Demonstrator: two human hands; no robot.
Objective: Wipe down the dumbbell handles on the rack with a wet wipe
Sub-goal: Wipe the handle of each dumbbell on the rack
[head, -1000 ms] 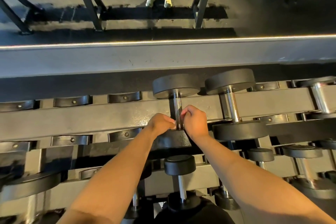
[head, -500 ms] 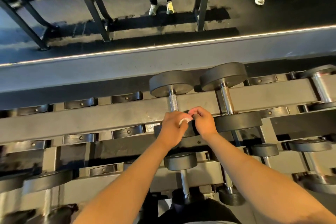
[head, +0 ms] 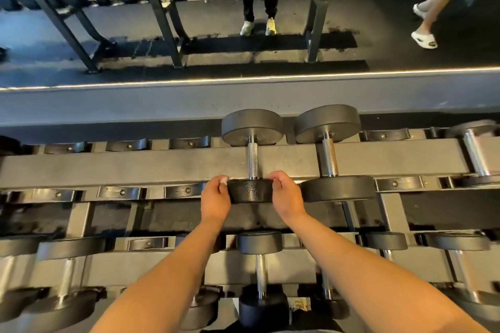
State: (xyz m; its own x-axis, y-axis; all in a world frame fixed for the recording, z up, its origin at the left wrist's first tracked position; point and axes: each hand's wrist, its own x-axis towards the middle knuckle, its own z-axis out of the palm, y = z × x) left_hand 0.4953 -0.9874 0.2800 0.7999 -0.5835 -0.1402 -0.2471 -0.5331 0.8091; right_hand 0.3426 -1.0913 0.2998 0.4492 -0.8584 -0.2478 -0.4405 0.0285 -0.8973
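Observation:
A black dumbbell with a knurled steel handle (head: 253,161) lies on the top tier of the rack (head: 135,163). Its near head (head: 250,192) sits between my hands. My left hand (head: 215,199) grips the left side of that head, and a small white wet wipe (head: 224,179) shows at its fingertips. My right hand (head: 286,197) grips the right side of the same head. The handle itself is bare and untouched.
A second, larger dumbbell (head: 330,154) lies just to the right. More dumbbells fill the lower tiers and the far right. Several saddles to the left stand without weights. A mirror behind reflects two people's legs (head: 258,12).
Both hands have come off the handle and slid back to the near head, one on each side. The wipe has moved with the left hand. The view has tilted upward.

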